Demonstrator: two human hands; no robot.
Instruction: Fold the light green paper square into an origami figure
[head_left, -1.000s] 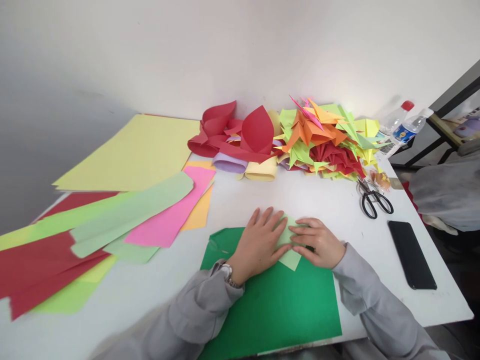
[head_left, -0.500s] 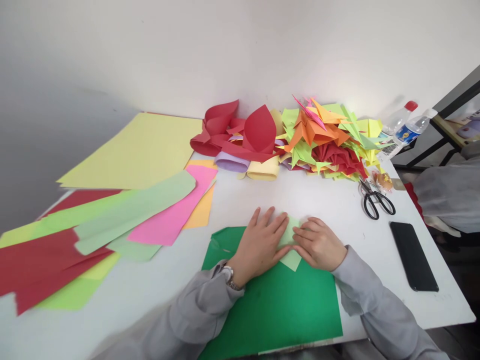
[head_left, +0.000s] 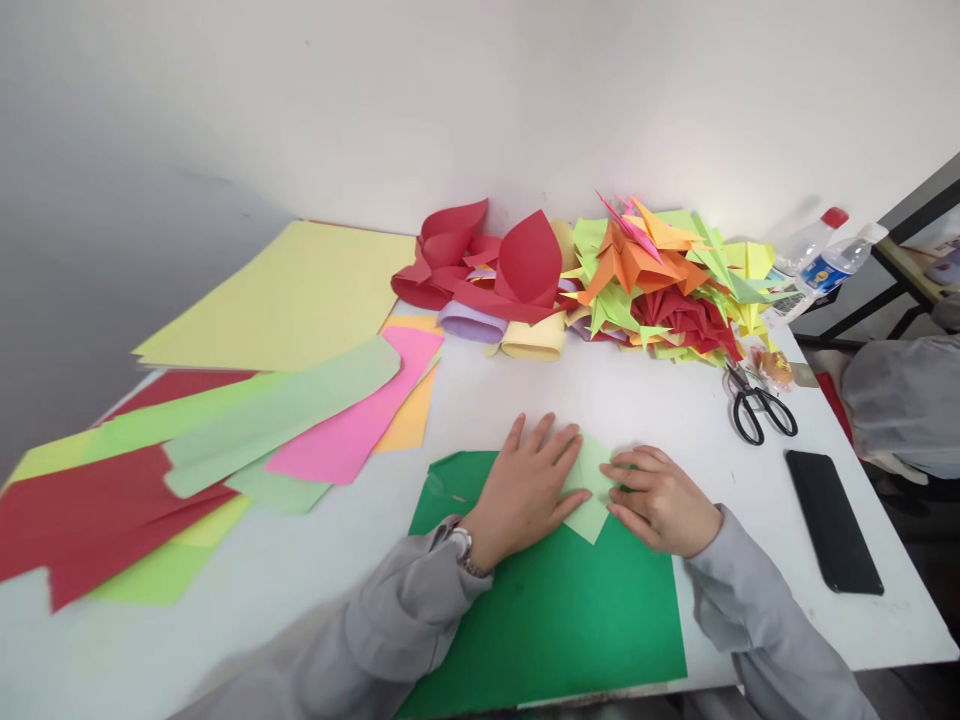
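Observation:
A small light green paper (head_left: 590,520), folded into a diamond shape, lies on a dark green sheet (head_left: 577,620) at the table's front. My left hand (head_left: 529,480) rests flat over the paper's left part, fingers spread, hiding that side. At the right corner of the paper is my right hand (head_left: 660,500), its fingers bent and thumb drawn in around the edge. Its fingertips partly cover that corner.
Coloured paper strips (head_left: 337,430) and a pale yellow stack (head_left: 277,300) lie left. Rolled paper shapes (head_left: 529,265) and a pile of folded paper (head_left: 660,290) line the wall. Scissors (head_left: 757,405), a black phone (head_left: 834,520) and bottles (head_left: 829,268) are at right.
My right hand has moved right, from the paper's middle to its right corner, uncovering more of the paper. My left hand stays pressed in place. The view has shifted slightly.

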